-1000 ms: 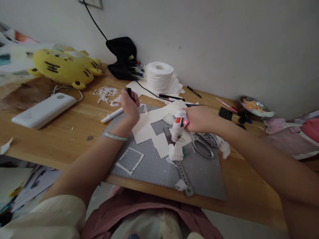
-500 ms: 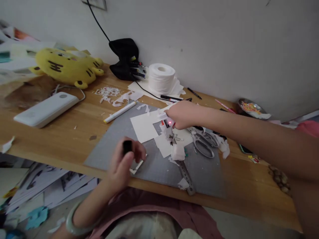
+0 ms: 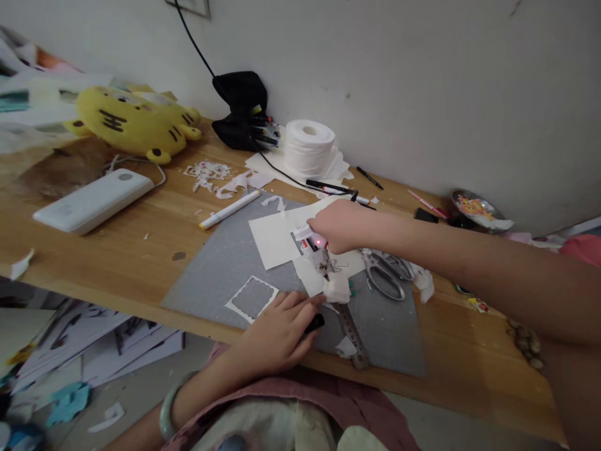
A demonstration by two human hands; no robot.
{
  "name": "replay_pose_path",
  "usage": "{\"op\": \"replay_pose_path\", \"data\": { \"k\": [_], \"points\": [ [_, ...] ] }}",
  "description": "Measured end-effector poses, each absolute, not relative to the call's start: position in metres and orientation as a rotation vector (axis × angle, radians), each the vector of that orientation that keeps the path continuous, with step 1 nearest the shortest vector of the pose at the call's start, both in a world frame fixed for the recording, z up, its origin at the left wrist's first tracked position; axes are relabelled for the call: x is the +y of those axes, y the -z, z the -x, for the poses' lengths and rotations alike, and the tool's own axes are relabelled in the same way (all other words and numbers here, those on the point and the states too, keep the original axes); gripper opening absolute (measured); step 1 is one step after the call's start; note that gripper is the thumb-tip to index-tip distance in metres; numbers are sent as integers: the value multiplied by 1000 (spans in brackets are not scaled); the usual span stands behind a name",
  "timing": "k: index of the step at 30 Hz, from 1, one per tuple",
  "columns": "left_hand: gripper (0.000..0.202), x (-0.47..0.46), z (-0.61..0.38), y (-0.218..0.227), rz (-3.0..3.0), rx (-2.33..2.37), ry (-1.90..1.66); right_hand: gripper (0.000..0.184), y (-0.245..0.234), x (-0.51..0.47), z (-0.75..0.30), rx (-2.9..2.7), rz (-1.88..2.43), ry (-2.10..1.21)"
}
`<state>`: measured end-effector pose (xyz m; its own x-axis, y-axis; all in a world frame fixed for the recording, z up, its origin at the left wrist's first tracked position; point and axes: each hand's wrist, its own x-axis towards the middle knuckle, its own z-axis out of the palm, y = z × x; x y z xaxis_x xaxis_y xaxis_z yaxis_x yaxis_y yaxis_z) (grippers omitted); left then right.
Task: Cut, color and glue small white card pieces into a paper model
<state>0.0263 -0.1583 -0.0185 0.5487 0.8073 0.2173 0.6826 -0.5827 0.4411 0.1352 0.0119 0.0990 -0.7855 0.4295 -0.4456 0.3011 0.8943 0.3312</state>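
Observation:
My right hand (image 3: 345,225) is closed around a small white glue gun (image 3: 313,243) with a red light, its nozzle pointing down at white paper pieces (image 3: 319,275) on the grey cutting mat (image 3: 220,266). My left hand (image 3: 282,332) rests at the mat's near edge, fingers curled on a small black object (image 3: 314,324). A white paper frame cut-out (image 3: 252,299) lies just left of that hand. A metal ruler (image 3: 350,329) runs along the mat beside the black object.
Scissors (image 3: 382,272) lie right of the glue gun. A white marker (image 3: 229,210), power bank (image 3: 94,202), yellow plush toy (image 3: 136,125), toilet roll (image 3: 308,149), black pen pouch (image 3: 241,109) and a metal dish (image 3: 479,208) sit on the wooden desk. Papers cover the floor at left.
My left hand came back from the far side of the mat to its near edge, carrying the black object down onto the mat. My right hand tipped the glue gun lower and shifted slightly left.

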Motion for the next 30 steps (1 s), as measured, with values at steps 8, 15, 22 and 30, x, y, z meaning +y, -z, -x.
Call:
{"op": "replay_pose_path", "data": {
  "k": [8,15,22,30],
  "points": [
    [34,-157,-29,23,-2560,1250,-500,28,-93,11,-134,2542,-495,-316],
    [18,-156,-32,25,-2621,1274,-510,31,-97,7,-131,2446,-472,-305],
    [16,-156,-36,23,-2706,1281,-451,29,-93,14,-137,2439,-443,-276],
    [15,-156,-37,21,-2670,1273,-434,30,-89,20,-141,2417,-443,-244]
  ]
}}
